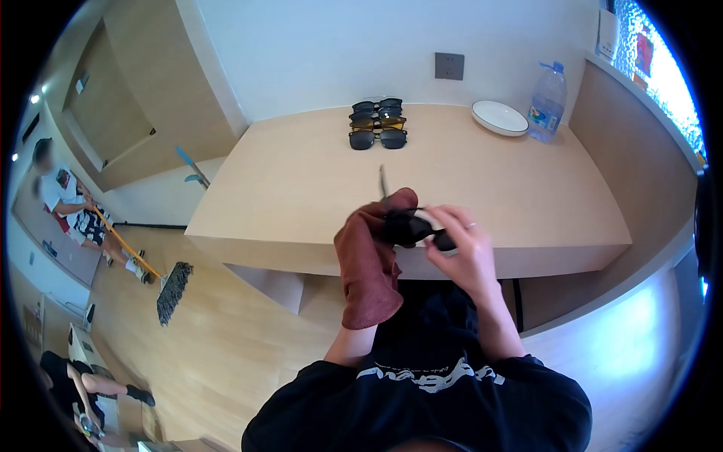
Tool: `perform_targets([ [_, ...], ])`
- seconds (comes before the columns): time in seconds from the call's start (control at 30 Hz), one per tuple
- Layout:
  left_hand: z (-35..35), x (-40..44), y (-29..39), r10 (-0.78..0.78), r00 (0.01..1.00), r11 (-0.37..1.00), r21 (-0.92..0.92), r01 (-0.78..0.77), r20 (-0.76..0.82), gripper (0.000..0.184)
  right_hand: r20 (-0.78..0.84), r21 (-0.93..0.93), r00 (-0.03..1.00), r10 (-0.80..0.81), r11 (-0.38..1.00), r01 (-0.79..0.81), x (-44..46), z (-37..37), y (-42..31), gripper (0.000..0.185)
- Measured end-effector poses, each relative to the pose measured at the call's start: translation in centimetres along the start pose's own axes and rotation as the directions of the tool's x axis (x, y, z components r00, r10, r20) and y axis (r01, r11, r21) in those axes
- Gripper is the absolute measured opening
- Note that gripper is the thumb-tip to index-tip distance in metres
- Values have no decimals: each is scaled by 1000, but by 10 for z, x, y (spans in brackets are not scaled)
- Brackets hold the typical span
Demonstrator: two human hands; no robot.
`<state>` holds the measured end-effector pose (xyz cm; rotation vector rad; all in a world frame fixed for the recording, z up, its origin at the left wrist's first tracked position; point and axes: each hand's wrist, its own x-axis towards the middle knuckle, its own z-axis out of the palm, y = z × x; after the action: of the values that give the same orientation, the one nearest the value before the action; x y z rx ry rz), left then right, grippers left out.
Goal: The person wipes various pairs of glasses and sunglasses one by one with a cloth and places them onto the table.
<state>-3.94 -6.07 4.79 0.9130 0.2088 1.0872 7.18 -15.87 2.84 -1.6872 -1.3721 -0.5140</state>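
A reddish-brown cloth [367,279], worn like a mitt, covers my left hand [370,230] down to the wrist. Through it, the left hand grips a pair of dark sunglasses [407,227] by one side, just above the table's front edge. My right hand [465,245] pinches the other side of the same pair between thumb and fingers. One temple arm sticks up beyond the cloth. The fingers inside the cloth are hidden. Farther back, several folded sunglasses [378,139] lie in a column on the table [301,181], one with yellow lenses.
A white dish [499,118] and a large plastic water bottle [547,103] stand at the back right. A wooden partition [640,143] borders the right side. At left, a person [71,200] holds a mop [175,292]; another person [79,384] is seated lower left.
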Motion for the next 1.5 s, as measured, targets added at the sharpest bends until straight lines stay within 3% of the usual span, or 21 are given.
perform_targets([
  [0.13, -30, 22, 3, -99, 984, 993, -85, 87, -150, 31, -166, 42, 980, 111, 994, -105, -1, -26, 11, 48],
  [0.17, -33, 33, 3, 101, 992, 986, 125, -111, 80, 28, -130, 49, 987, 99, 994, -93, 4, -33, 6, 47],
  [0.2, -40, 40, -1, 243, 908, 898, 274, -344, 342, 26, -126, 49, 987, 96, 995, -91, 5, -36, 2, 47],
  [0.23, -62, 45, -19, 27, 950, 949, 292, -123, 311, 31, -70, 47, 997, 20, 999, -17, 6, -37, -3, 47],
  [0.33, -12, 9, -7, -102, 987, 937, 345, 54, 123, 41, -16, 28, 993, -115, 993, 115, 8, -29, -4, 47],
  [0.37, -9, 2, 1, -220, 948, 974, 113, 198, 231, 51, -47, 27, 992, -118, 992, 120, 9, -26, -4, 47],
  [0.4, -7, 2, 4, -215, 949, 975, 112, 194, 230, 51, -78, 27, 990, -119, 992, 122, 10, -23, -5, 47],
  [0.47, -5, 1, 7, -392, 834, 890, -68, 450, 389, 50, -78, 26, 991, -112, 993, 114, 14, -19, -6, 52],
  [0.5, -21, -4, -12, -473, 819, 833, -138, 536, 325, 51, -77, 40, 991, -112, 993, 115, 16, -14, -5, 56],
  [0.63, -22, -12, -4, -506, 786, 850, 47, 525, 355, 47, -30, 121, 1000, -7, 993, 11, 18, -9, 12, 59],
  [0.7, -18, -18, -6, -346, 882, 938, 137, 319, 320, 46, -7, 152, 996, 88, 985, -86, 22, -17, 24, 54],
  [0.73, -25, -11, -17, -355, 874, 935, 125, 332, 332, 46, -6, 131, 995, 96, 987, -95, 30, -23, 32, 54],
  [0.8, -47, 11, -48, -501, 864, 827, -268, 494, 47, 53, -5, -9, 994, 108, 994, -108, 55, -34, 52, 57],
  [0.93, -36, 19, -21, -376, 918, 889, -233, 395, 123, 52, 307, -249, 900, 311, 938, -240, 133, -43, 115, 62],
  [1.07, -31, 26, -17, -338, 931, 900, -239, 363, 140, 50, 350, -199, 881, 318, 944, -262, 183, 2, 227, 56],
  [1.23, -27, 43, -11, -300, 948, 893, -320, 317, 104, 48, 451, -235, 787, 421, 907, -350, 195, 51, 289, 50],
  [1.27, -23, 45, -3, -315, 949, 888, -346, 303, 22, 45, 434, -250, 817, 379, 922, -295, 194, 57, 287, 54],
  [1.3, -22, 47, 1, -332, 941, 883, -370, 289, -59, 42, 371, -175, 828, 422, 907, -383, 191, 60, 286, 57],
  [1.37, -43, 61, -10, -310, 950, 884, -359, 299, 28, 39, 314, -95, 828, 465, 883, -460, 177, 64, 280, 60],
  [1.43, -41, 64, -6, -286, 953, 882, -361, 303, 102, 36, 17, -218, 987, 162, 964, -155, 166, 65, 287, 64],
  [1.5, -17, 61, 12, -343, 939, 915, -213, 341, 30, 28, 65, -231, 986, 156, 963, -138, 162, 60, 292, 62],
])
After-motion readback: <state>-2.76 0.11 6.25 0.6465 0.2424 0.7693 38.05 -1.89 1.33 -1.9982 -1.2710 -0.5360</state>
